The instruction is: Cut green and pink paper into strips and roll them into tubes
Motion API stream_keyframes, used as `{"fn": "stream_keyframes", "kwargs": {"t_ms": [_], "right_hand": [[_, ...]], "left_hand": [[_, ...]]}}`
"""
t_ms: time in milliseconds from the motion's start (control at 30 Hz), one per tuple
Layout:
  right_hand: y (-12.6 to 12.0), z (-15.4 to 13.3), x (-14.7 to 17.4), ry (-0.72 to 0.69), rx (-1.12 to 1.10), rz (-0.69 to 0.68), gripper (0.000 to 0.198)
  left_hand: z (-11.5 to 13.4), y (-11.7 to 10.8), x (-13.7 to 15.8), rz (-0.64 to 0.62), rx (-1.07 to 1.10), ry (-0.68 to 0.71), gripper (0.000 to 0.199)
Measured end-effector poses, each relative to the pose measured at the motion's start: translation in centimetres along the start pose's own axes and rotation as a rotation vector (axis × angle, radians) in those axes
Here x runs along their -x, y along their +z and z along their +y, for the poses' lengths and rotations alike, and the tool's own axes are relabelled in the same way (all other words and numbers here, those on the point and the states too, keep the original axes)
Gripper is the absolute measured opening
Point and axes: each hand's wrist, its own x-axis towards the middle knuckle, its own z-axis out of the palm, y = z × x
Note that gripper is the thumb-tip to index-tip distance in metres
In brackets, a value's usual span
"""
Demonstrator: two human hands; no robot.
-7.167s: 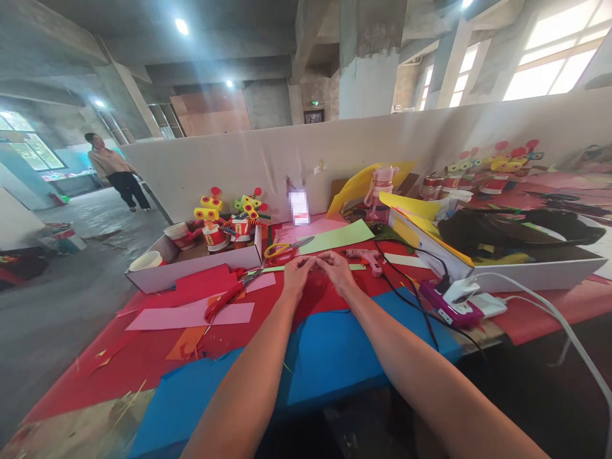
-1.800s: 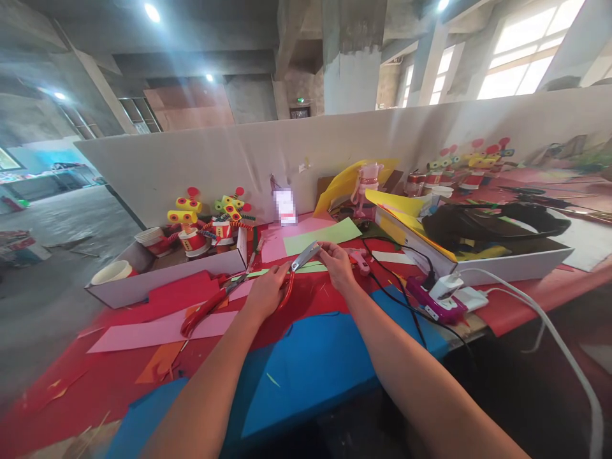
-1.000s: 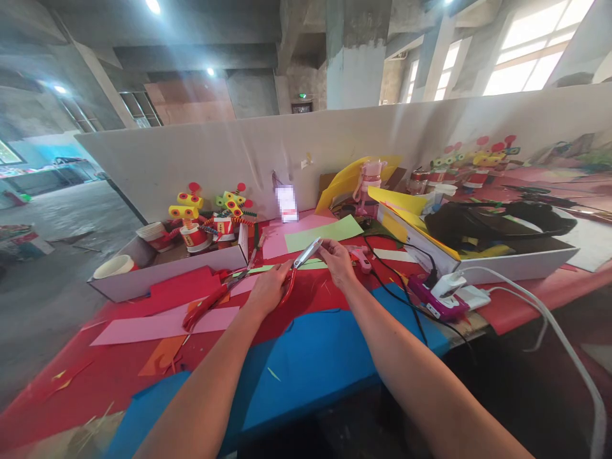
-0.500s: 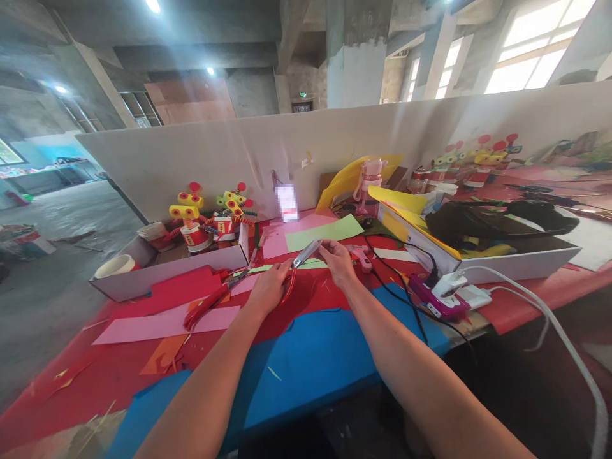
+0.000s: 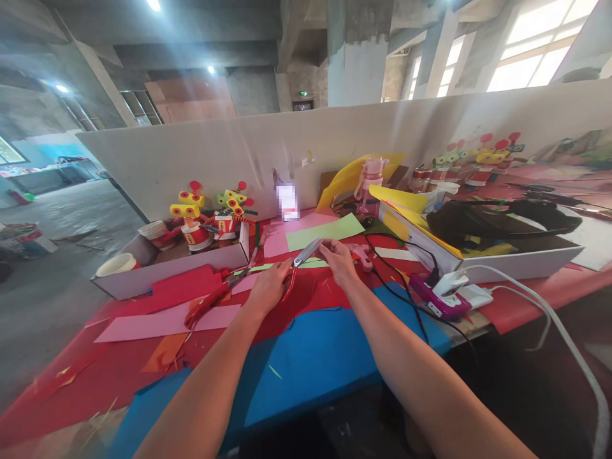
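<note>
Left hand grips the scissors by the handle; right hand bends its fingers at the blade tip, whether pinching anything cannot be told. On the table, a red sheet lies under both hands, a blue sheet nearer the wrists. Beyond them, a pale partition crosses a concrete hall. Left hand partly hides the handle. Scissors: silver blades, red handle.

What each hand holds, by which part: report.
Left hand: scissors, by the red handles. Right hand: at the blade tips; whether it grips anything cannot be told.
</note>
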Motion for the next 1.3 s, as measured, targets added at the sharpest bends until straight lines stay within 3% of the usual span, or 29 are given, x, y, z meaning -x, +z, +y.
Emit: {"fn": "stream_keyframes", "kwargs": {"t_ms": [333, 567, 900, 1100, 1300], "right_hand": [[-0.1, 0.0, -0.1, -0.002, -0.001, 0.011, 0.035], [0.2, -0.6, 0.4, -0.009, -0.069, -0.089, 0.039], [0.0, 0.2, 0.3, 0.071, -0.098, -0.083, 0.037], [0.2, 1.0, 0.4, 0.119, 0.027, -0.062, 0.042], [0.4, 1.6, 0.5, 0.193, -0.004, -0.073, 0.041]], "left_hand": [[-0.4, 0.2, -0.2, 0.048, 0.143, 0.001, 0.044], [-2.0, 0.0, -0.7, 0.098, 0.013, -0.332, 0.038], [-3.6, 0.5, -0.7, 0.035, -0.052, -0.509, 0.036], [-3.8, -0.3, -1.1, -0.045, -0.16, -0.541, 0.033], [-3.9, -0.1, -4.2, -0.057, -0.161, -0.52, 0.035]]}}
